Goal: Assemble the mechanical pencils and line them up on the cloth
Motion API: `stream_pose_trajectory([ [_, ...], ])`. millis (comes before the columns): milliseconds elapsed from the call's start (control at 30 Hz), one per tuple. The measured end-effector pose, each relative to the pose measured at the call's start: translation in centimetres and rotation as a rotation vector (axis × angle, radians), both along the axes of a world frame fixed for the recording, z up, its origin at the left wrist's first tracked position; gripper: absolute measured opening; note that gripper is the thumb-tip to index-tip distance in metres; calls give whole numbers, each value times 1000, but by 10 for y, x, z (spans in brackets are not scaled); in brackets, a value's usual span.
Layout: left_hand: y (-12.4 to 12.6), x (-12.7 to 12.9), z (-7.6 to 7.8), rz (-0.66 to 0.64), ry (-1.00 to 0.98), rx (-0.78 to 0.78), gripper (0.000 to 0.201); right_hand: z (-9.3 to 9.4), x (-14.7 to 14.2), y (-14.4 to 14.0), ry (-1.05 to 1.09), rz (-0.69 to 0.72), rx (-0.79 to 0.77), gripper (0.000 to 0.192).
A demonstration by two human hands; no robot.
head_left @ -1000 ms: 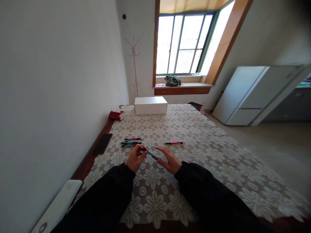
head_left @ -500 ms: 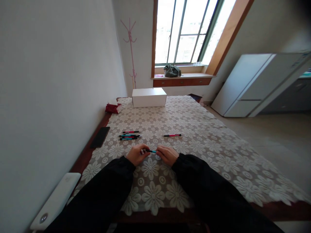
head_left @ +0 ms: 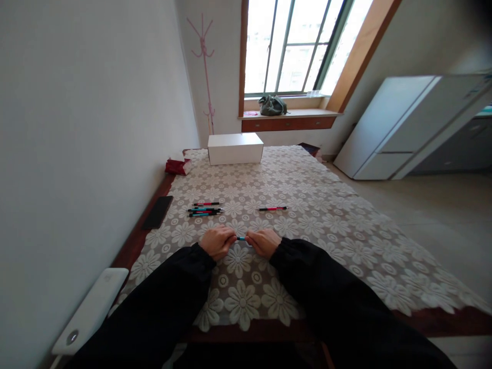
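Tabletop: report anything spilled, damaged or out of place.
Nothing looks spilled or damaged. At most, one red-and-black pen lies alone, right of the grouped pens. The blue pen held between the left hand and right hand is mostly covered, so its condition is unclear.

A cloth-covered table (head_left: 442, 323) bears pens (head_left: 205, 210), a white box (head_left: 235, 152), black phone (head_left: 157, 212) and red packet (head_left: 177, 167).

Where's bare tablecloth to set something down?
Free: tablecloth right of the lone red-and-black pen, to the edge; also between that pen and white box. Crowded: pen group near black phone; around left hand and right hand, gripping a blue pen.
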State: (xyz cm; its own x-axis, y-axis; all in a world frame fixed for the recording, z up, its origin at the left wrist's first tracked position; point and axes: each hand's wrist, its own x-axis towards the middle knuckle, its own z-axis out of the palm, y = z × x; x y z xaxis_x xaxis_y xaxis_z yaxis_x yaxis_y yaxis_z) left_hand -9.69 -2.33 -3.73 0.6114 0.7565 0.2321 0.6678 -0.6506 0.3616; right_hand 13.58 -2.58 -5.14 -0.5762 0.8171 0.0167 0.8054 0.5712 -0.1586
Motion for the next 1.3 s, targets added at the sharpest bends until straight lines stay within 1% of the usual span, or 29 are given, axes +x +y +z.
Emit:
stream_pose_trajectory([
  [133,1,0,-4,31,-34,-60,31,3,-3,-4,-60,-1,58,46],
  [233,2,0,-7,56,-58,-118,40,3,-4,-6,-85,7,95,46],
  [367,3,0,-8,69,-63,-184,49,-1,0,-4,-35,10,141,44],
  [433,3,-1,-7,59,-82,-161,42,-4,3,0,50,26,139,38],
  [500,3,-2,-6,62,-125,-124,27,-8,7,5,138,28,119,32],
  [600,4,-2,-6,89,-170,-99,30,-13,10,10,196,-9,77,25],
  [700,4,-3,-6,106,-132,-87,17,-17,10,12,211,-12,40,21],
  [733,4,-3,-6,114,-111,-83,18,-18,10,12,218,-6,34,20],
  [833,4,-4,-5,153,-70,-80,38,-18,9,11,246,7,29,16],
  [867,4,-3,-5,156,-75,-81,39,-18,9,11,251,6,28,15],
  [967,4,-3,-5,134,-133,-81,24,-17,9,10,244,-6,19,14],
  [1033,5,-2,-7,101,-145,-85,26,-17,10,9,231,2,18,17],
  [1133,6,-2,-9,69,-88,-85,20,-16,10,8,230,67,36,23],
  [1233,7,-2,-12,75,-25,-71,38,-16,8,7,252,115,68,26],
  [1300,7,-2,-13,70,-4,-66,44,-16,7,8,277,120,81,25],
])
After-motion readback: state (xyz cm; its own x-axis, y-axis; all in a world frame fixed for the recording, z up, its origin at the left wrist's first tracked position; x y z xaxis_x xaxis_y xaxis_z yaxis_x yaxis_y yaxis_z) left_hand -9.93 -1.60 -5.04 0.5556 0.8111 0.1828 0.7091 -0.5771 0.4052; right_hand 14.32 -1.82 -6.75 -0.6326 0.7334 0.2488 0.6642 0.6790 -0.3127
